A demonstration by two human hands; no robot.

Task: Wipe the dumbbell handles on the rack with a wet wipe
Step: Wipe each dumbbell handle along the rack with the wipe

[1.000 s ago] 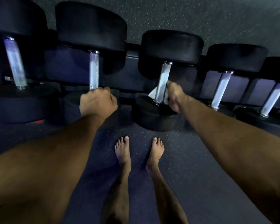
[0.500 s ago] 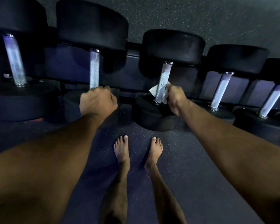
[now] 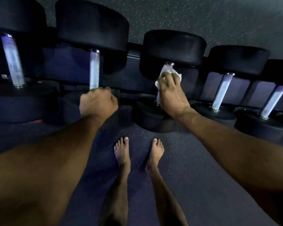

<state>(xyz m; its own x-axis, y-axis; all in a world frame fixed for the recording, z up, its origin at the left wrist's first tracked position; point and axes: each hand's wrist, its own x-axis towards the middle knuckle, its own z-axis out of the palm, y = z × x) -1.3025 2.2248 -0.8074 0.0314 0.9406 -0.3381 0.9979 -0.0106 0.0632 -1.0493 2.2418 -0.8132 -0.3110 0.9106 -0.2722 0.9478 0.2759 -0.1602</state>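
Five dumbbells lie side by side on a dark rack (image 3: 134, 46), each with black round heads and a bright knurled metal handle pointing toward the person. The right hand (image 3: 171, 93) wraps the white wet wipe (image 3: 166, 70) around the upper part of the handle of the middle dumbbell (image 3: 173, 46), close under its far head; its grip is curled round wipe and handle together, with the fingers folded over the cloth and crumpled edges of the wipe showing above and to the left of the knuckles. A short stretch of bare handle (image 3: 158, 99) shows just below that hand, above the near head. The left hand (image 3: 97, 101) closes in a fist round the lower end of the second dumbbell's handle (image 3: 94, 70), just above its near head, its grip clenched tight on the metal. The handles of the far left dumbbell (image 3: 13, 61) and of the two on the right (image 3: 221, 92) (image 3: 274, 101) stand untouched. Below, two bare feet (image 3: 122, 152) stand on the dark speckled floor (image 3: 194, 176), well apart from the rack.
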